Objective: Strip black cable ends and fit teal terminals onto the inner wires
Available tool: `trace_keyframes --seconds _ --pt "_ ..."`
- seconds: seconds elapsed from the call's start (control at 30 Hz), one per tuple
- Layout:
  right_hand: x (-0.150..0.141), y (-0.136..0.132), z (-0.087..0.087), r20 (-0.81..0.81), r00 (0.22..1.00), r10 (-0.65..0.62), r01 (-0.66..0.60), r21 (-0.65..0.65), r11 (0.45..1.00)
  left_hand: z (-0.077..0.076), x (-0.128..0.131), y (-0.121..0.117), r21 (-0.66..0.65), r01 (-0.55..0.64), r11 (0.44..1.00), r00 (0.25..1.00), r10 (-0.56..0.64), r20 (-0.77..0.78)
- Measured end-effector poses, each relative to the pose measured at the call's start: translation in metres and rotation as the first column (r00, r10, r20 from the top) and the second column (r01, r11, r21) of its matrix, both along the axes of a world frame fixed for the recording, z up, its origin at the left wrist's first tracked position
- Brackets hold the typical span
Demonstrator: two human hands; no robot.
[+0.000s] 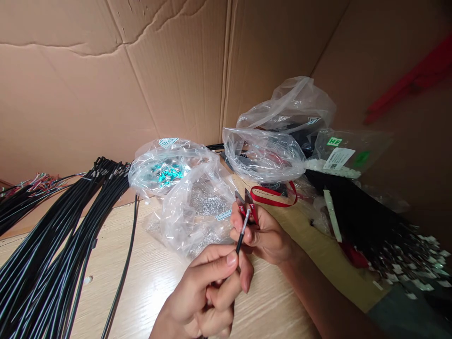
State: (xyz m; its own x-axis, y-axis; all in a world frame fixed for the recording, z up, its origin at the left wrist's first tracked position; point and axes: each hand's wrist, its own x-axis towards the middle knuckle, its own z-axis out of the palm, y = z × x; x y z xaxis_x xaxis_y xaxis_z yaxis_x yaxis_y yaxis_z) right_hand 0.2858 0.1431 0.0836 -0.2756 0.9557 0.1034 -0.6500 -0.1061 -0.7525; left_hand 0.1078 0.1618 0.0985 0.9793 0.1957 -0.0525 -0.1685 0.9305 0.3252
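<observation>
My left hand (208, 292) is closed, pinching a black cable (240, 241) between thumb and forefinger. The cable's stripped end, pale and silvery, points up and away. Just beyond it, my right hand (266, 233) is closed round small red snips (252, 210). Their two dark blades point upward and stand a little apart, behind the stripped end. The fingers of my right hand also sit right beside the cable tip; whether they touch it I cannot tell. The lower part of the cable is hidden inside my left hand.
Black cable bundles (70, 235) lie at left, beside a single loose cable (127, 268). Clear bags hold teal-and-silver pieces (167, 173) and small metal bits (208, 200). Behind my right hand are a red ribbon (273, 202) and finished-looking black leads (363, 226). Cardboard walls (169, 70) enclose the back.
</observation>
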Motion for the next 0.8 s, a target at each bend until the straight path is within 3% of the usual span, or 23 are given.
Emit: trace_keyframes --seconds 0.27,0.5,0.63,0.8 --pt "-0.006 0.0 0.008 0.112 0.983 -0.146 0.153 -0.055 0.987 -0.003 -0.001 0.003 0.067 -0.082 0.994 0.997 0.082 0.005" --pt "-0.006 -0.003 0.008 0.294 0.935 -0.197 0.182 0.078 0.98 -0.004 -0.002 0.005 0.255 -0.184 0.949 0.953 0.235 -0.19" --pt "-0.004 -0.003 0.012 0.435 0.827 -0.357 0.319 0.16 0.934 0.0 0.003 0.006 0.513 -0.211 0.832 0.875 0.395 -0.28" --pt "0.002 -0.004 0.014 0.645 0.592 -0.483 0.381 0.304 0.873 0.002 0.008 0.009 0.794 -0.167 0.585 0.683 0.65 -0.335"
